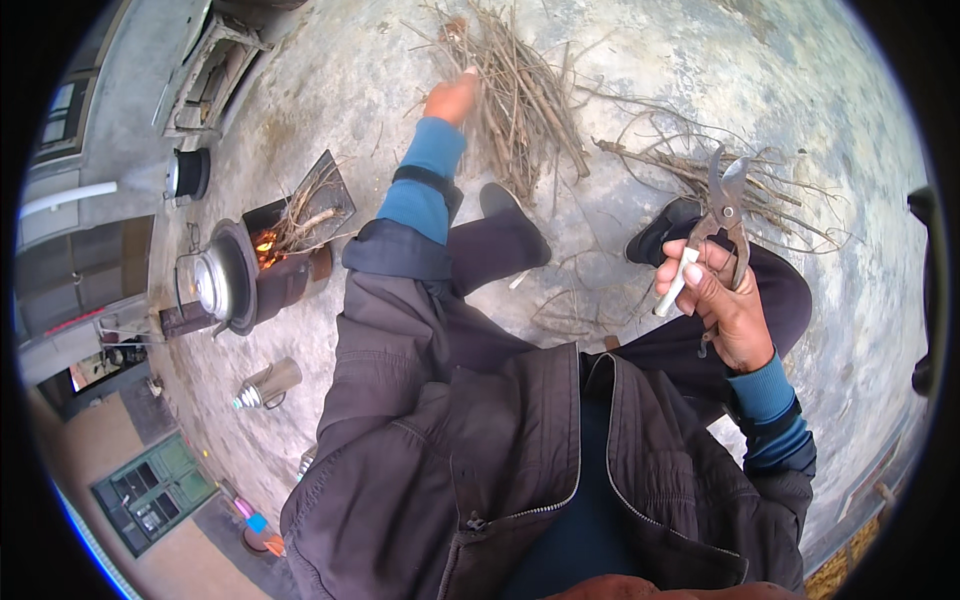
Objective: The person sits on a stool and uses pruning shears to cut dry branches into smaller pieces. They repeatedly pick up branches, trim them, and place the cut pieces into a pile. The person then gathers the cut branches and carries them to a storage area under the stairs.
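Note:
My left hand (pixel 450 99) reaches out to the near-left edge of a pile of cut dry sticks (pixel 525 97) on the concrete floor. Its fingers are curled and slightly blurred, so whether a twig is between them is unclear. In front of my right knee, my right hand (pixel 720 300) grips a pair of pruning shears (pixel 727 212). The blades point away from me and stand apart, with nothing seen between them. One handle has a white covering (pixel 677 281). Beyond the shears lies a smaller heap of thin branches (pixel 772 195).
On the left, a metal stove (pixel 289 292) burns twigs (pixel 307 214), with flames at its mouth and a silver kettle (pixel 212 283) on top. A vacuum flask (pixel 271 382) stands nearby. A dark pot (pixel 191 174) sits farther back. Loose twigs (pixel 577 300) lie between my feet.

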`<state>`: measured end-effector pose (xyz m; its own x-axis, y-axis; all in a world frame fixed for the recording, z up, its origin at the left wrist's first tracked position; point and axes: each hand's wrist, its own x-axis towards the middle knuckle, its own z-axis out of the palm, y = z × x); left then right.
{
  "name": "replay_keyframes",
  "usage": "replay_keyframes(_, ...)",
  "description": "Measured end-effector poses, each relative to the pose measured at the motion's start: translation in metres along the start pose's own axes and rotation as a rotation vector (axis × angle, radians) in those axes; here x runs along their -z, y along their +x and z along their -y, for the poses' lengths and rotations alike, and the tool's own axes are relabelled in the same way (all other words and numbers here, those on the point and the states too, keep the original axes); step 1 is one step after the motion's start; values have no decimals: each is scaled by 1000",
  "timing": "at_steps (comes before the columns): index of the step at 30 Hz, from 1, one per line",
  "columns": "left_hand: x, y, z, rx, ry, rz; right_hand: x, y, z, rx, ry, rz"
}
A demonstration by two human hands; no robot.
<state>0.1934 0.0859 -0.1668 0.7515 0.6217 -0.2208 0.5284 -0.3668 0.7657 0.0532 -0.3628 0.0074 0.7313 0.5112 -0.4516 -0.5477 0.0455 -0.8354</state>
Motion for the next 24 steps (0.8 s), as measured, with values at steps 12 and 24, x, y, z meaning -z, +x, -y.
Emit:
replay_keyframes(12,41,-156,-90,-547,-51,24,33,-46,28,280,-56,-205)
replay_keyframes(24,-131,-184,-38,-974,660,570,125,-148,-24,237,157,-570)
